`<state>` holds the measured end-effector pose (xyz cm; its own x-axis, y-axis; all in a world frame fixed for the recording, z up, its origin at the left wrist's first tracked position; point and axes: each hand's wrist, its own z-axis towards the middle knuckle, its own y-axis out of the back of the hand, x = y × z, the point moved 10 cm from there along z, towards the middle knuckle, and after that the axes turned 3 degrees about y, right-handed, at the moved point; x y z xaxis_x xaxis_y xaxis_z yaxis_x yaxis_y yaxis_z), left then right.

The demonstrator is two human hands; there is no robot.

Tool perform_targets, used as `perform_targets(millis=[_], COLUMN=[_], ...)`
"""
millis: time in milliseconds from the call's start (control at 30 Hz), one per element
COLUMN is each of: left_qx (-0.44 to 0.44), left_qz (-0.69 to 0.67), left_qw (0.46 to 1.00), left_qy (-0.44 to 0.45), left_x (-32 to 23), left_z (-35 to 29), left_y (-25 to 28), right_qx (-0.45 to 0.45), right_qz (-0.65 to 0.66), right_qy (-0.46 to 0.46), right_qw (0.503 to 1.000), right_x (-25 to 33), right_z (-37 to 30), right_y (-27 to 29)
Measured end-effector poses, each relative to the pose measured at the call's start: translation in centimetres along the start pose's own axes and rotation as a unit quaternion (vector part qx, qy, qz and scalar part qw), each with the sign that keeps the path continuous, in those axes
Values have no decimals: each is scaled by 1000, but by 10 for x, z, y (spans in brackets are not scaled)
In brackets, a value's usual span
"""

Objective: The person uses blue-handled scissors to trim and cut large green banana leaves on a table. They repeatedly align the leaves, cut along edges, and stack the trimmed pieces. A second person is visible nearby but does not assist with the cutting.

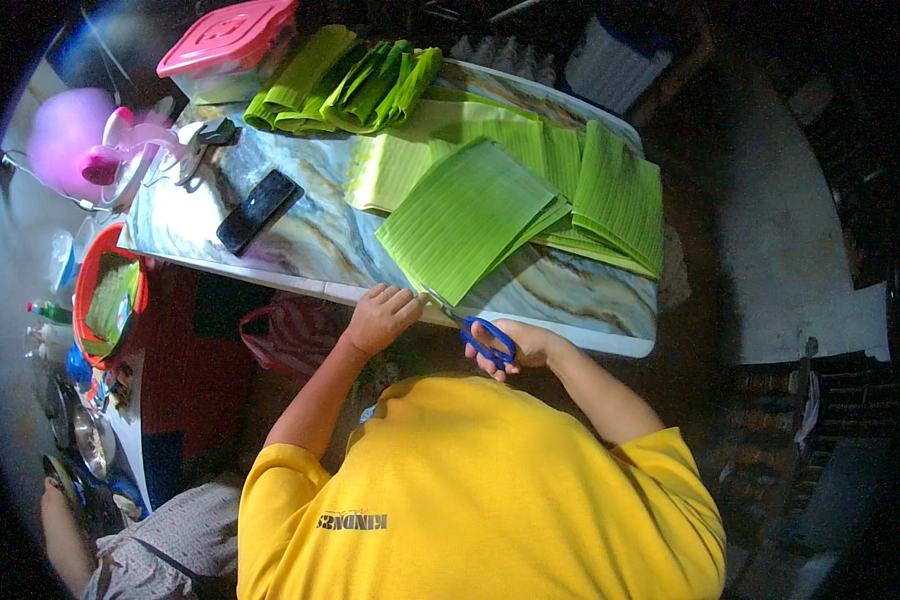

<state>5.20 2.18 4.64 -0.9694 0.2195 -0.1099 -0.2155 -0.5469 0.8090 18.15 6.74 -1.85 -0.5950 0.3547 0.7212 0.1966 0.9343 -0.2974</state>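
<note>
My right hand (526,343) grips a pair of scissors (493,341) by its blue handles, just off the table's near edge. The scissor blades point up and left, their tips close to the fingers of my left hand (384,316). That hand is closed at the edge, its fingers curled; what they hold, if anything, is hidden. Right beyond both hands lies a small stack of cut banana leaf pieces (467,215), its lower corner near the blades. Under and behind it are more banana leaf sheets (618,196), spread over the marble-patterned table (345,250).
Folded banana leaves (380,88) sit at the back beside a pink-lidded container (228,40). A black phone (260,212) lies left on the table, near a pink fan (120,150). An orange basin (142,290) stands further left. Another person's patterned clothing (170,545) shows at lower left.
</note>
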Motion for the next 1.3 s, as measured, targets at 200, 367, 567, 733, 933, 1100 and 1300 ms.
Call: perform_targets(millis=[200,367,567,733,933,1100,1300], left_qx=[-4,-12,-7,-14,-18,-11,-30], left_qz=[-11,-2,-11,-9,-6,-8,2], left_qw=[1000,1000,1000,1000,1000,1000,1000], left_qy=[7,12,18,20,11,20,5], left_x=[1,1,3,3,3,5,6], left_z=[1,2,-1,0,-1,-1,-2], left_y=[0,3,3,6,7,7,6], right_qx=[-5,-14,-7,-29,-22,-9,-31], right_qz=[-29,-51,-60,-72,-51,-100,-47], right_qy=[-11,-16,-14,-27,-25,-25,-52], right_qw=[1000,998,998,997,998,995,997], right_x=[5,7,12,14,19,24,17], right_z=[7,5,13,12,16,19,20], right_y=[7,6,6,8,7,9,8])
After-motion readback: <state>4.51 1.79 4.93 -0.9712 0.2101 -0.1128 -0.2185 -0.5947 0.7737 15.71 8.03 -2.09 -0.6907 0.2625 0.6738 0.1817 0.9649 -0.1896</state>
